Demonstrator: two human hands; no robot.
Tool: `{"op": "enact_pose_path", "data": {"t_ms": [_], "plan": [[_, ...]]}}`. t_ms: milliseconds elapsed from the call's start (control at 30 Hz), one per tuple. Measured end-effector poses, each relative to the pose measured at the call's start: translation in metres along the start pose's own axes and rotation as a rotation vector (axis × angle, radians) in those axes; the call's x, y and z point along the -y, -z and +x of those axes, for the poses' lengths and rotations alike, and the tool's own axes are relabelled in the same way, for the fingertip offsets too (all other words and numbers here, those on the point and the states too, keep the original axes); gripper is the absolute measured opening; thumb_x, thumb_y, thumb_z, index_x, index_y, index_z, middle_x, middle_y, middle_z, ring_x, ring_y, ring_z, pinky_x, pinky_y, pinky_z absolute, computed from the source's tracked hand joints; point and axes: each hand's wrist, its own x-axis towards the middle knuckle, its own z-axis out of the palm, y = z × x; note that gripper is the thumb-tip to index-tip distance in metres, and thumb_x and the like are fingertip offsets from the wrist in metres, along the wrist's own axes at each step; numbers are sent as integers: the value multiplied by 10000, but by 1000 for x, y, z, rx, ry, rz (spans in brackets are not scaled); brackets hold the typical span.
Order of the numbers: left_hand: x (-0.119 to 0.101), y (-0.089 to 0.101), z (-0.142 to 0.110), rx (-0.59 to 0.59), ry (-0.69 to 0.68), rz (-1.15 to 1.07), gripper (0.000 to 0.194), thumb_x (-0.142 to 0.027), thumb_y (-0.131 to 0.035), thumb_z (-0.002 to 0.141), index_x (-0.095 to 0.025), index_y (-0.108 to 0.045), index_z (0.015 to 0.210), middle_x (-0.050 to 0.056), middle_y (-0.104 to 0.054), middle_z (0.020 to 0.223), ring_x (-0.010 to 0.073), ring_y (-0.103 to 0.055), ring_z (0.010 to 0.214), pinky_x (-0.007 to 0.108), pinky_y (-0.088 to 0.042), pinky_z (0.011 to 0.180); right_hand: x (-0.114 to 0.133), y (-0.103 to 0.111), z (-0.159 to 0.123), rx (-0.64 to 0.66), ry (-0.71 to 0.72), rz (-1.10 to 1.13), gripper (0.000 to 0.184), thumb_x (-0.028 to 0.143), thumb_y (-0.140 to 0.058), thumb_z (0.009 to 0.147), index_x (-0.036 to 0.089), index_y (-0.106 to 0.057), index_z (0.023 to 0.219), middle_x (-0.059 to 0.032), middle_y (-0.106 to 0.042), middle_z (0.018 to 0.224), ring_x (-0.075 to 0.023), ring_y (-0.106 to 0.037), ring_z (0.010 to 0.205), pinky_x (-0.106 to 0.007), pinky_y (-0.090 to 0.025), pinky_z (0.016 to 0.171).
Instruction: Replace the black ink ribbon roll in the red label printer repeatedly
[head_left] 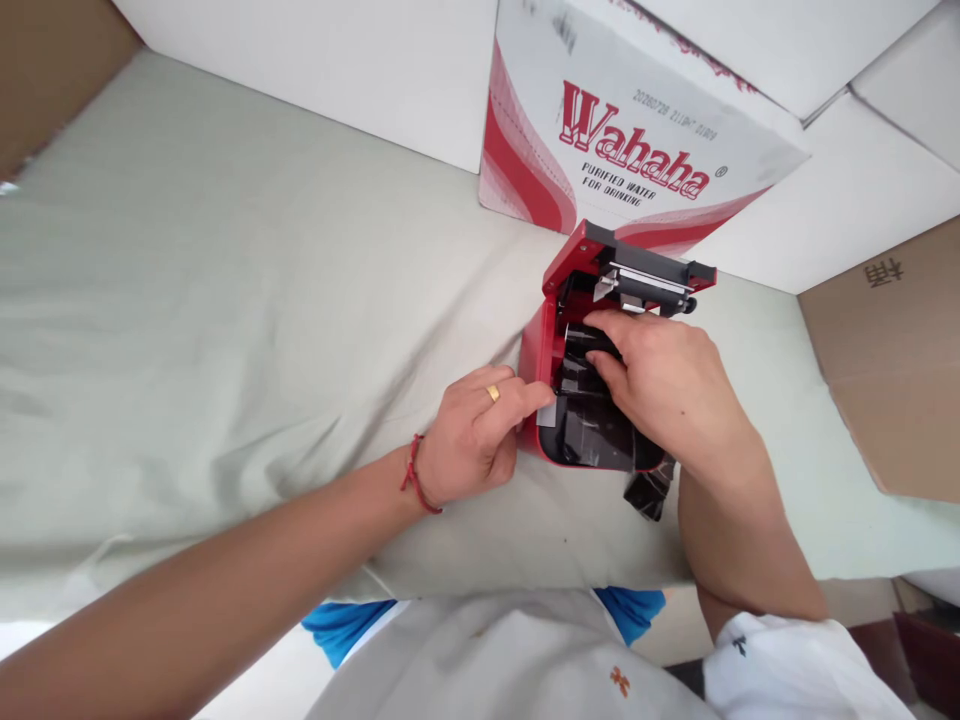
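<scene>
A small red printer-like device (541, 345) with a black inside lies on a pale green cloth (225, 300), its lid (645, 270) swung open toward the far side. My left hand (476, 432), with a gold ring and a red wrist string, presses against the device's near left corner, fingers curled, index finger along the red wall. My right hand (667, 385) reaches into the open compartment, fingers bent onto a black part (592, 345) inside. A strip of black film (646, 492) hangs out at the near right edge.
A white carton printed "Wahaha" in red (630, 150) stands just behind the device. White boards (337, 70) line the far side. A brown cardboard sheet (892, 370) lies at the right. The cloth's near edge drops off by my lap.
</scene>
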Motion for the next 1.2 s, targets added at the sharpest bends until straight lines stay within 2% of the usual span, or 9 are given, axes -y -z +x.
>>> {"op": "enact_pose_path", "data": {"t_ms": [167,300,433,567,667,733,900,1000,1200], "plan": [[0,1,0,4,1,-11,430,50,-415,879,-207,-582,1181,-37,-555,704,153,-467,608,269,-393,597,-2,-10,9,-2,-26,76,408,210,-629,1035,283,-766,1412,-103,-867,1195,-337,-808,993,-408,-536,775],[0,2,1,16,0,-15,435,53,-415,879,-208,-582,1186,-39,-559,709,152,-479,612,264,-407,601,-9,-20,11,-71,-13,195,395,254,-665,1035,281,-780,1413,-105,-869,1223,-363,-824,1058,-484,-621,884],[0,2,1,11,0,-5,436,51,-424,873,-212,-587,1179,-39,-552,703,159,-475,611,272,-399,599,-21,-26,-5,-268,235,452,307,249,-659,1075,231,-794,1350,-101,-843,1346,-300,-811,1213,-452,-639,1037],[0,2,1,7,-8,20,417,44,-441,884,-212,-590,1178,-36,-550,697,165,-457,608,284,-390,600,-28,-33,-41,-505,448,530,181,169,-670,1079,212,-791,1206,-110,-851,1264,-230,-801,1117,-399,-623,976],[-1,2,-1,10,-10,36,430,35,-446,888,-216,-597,1203,-33,-557,696,170,-463,609,294,-396,605,-26,-51,-66,-649,456,469,150,211,-679,1079,208,-767,1201,-131,-816,1234,-241,-753,1053,-439,-584,922],[-1,2,-2,17,-9,53,434,32,-447,893,-216,-603,1213,-27,-569,704,175,-487,625,298,-415,613,-22,-68,-78,-719,443,428,215,269,-627,1110,219,-749,1279,-112,-789,1165,-238,-727,1016,-447,-573,904],[-6,4,0,-12,-12,175,405,23,-447,926,-210,-626,1205,13,-651,825,183,-605,764,327,-532,735,-10,-99,-85,-925,389,459,364,299,-514,1137,241,-755,1404,-94,-739,1039,-259,-651,992,-447,-591,848],[-11,5,0,-76,-49,256,368,-12,-501,958,-206,-678,1215,38,-687,925,180,-655,846,347,-570,796,-7,-103,-84,-957,378,482,391,288,-525,1121,258,-754,1435,-85,-744,998,-267,-640,963,-467,-593,836],[-26,1,-3,-96,-251,196,304,-26,-659,977,-254,-816,1101,16,-577,896,155,-567,808,294,-527,664,-8,-103,-83,-939,378,474,457,251,-594,1063,287,-717,1502,-75,-762,996,-267,-654,928,-467,-579,816]]}}
